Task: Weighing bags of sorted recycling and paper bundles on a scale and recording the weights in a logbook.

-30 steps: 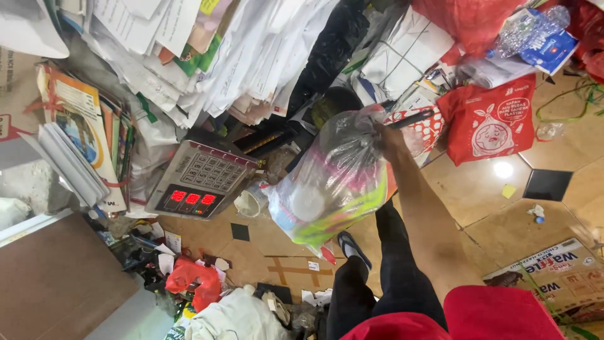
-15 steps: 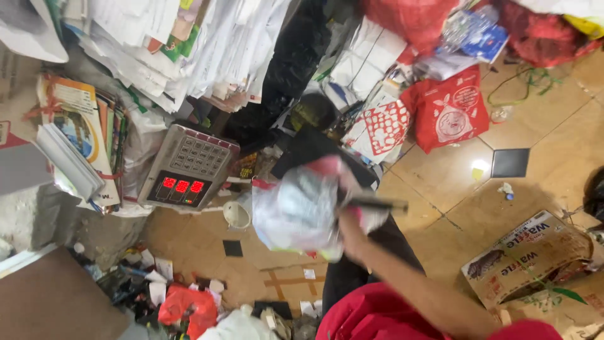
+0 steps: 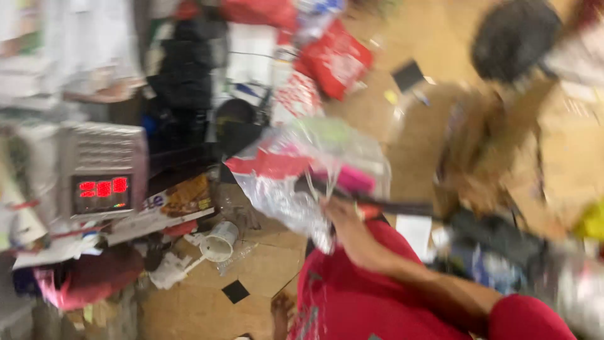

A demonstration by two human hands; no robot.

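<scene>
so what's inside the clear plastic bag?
Through the clear plastic bag, gripped by one hand, red, pink and green shapes show. Motion blur and crinkled film hide what they are.

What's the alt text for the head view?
Blurred downward view: one hand grips a clear plastic bag of colourful items above a cluttered tan floor. A grey scale with red digits sits left, a white cup nearby.

A scale (image 3: pixel 104 173) is sitting at the left — a cup (image 3: pixel 218 241) is lying below-right of it, a plastic bag (image 3: pixel 302 176) hanging to the right.
</scene>
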